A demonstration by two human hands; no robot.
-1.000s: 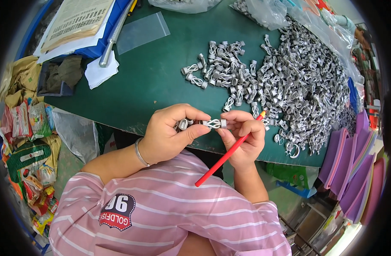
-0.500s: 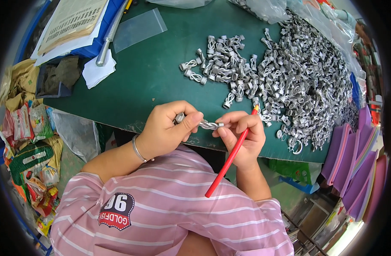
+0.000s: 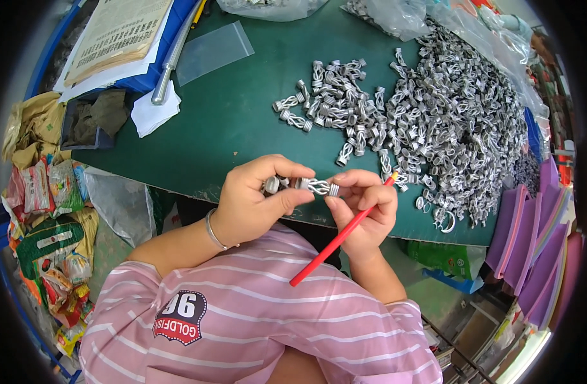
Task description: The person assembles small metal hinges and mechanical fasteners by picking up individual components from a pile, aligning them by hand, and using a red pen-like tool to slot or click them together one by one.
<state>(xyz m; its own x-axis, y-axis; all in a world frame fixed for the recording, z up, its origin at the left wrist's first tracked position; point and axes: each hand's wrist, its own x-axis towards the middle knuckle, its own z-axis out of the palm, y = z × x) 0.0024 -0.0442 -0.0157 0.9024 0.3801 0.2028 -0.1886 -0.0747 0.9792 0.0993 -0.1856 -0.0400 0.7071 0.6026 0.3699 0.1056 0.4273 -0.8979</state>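
Just beyond my striped shirt, my left hand [image 3: 258, 195] is closed, with thumb and forefinger pinching a silver twisted-wire metal fitting [image 3: 318, 186] with ribbed ends. More metal pieces [image 3: 272, 185] show inside the curl of its fingers. Thumb and fingertips of my right hand [image 3: 368, 214] touch the fitting's right end. That hand also carries a slim red stick [image 3: 335, 243] with a yellow tip, slanting down toward my shirt; whether it is a pencil or a brush I cannot tell. Beyond the hands lies a large heap of similar fittings [image 3: 460, 121], with a smaller cluster [image 3: 337, 96] at its left.
The green table [image 3: 197, 141] has its near edge below my hands. At the far left are a blue tray [image 3: 149, 80] with papers, a metal rod [image 3: 168, 70] and a clear bag [image 3: 214, 52]. Purple boards [image 3: 523, 249] stand at the right; packets [image 3: 50, 185] fill the left side.
My left fingers have spread a little, showing more of the metal pieces. The fitting has turned and shifted slightly. The red stick's lower end has swung left and up.
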